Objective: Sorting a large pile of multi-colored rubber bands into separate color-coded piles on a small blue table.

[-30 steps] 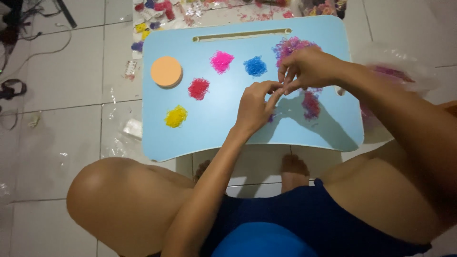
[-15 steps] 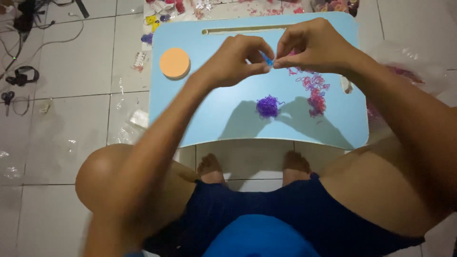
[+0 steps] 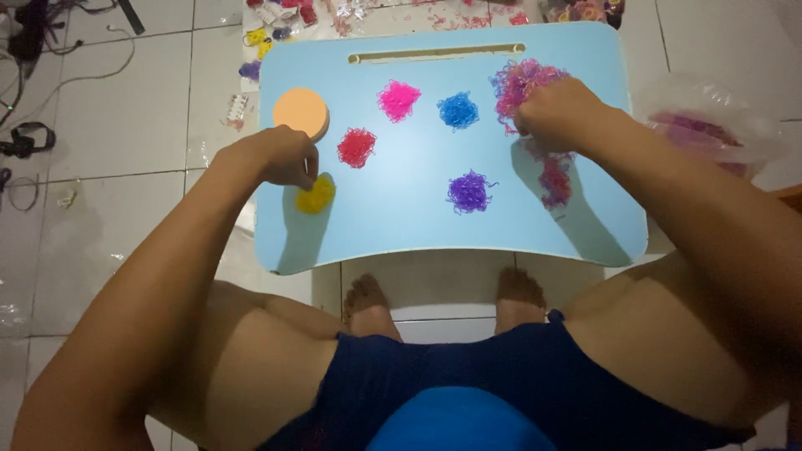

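A light blue lap table (image 3: 401,230) carries small heaps of tiny rubber bands sorted by colour: pink (image 3: 398,100), blue (image 3: 459,110), red (image 3: 357,147), purple (image 3: 469,191) and yellow (image 3: 317,199). My left hand (image 3: 280,157) is curled with its fingertips down at the top of the yellow heap; what it pinches is hidden. My right hand (image 3: 558,110) has its fingers closed into the mixed pink and purple heap (image 3: 511,82). A looser reddish trail of bands (image 3: 554,179) lies below that hand.
An orange round disc (image 3: 301,112) lies at the table's left, a long slot (image 3: 434,54) near its far edge. A clear plastic bag (image 3: 710,125) with pink bands sits right of the table. More bands and wrappers litter the tiles beyond; cables (image 3: 33,50) lie far left.
Both hands were raised together, pinching a small band. They have since parted: the left dropped to the yellow heap, the right went back to the mixed heap.
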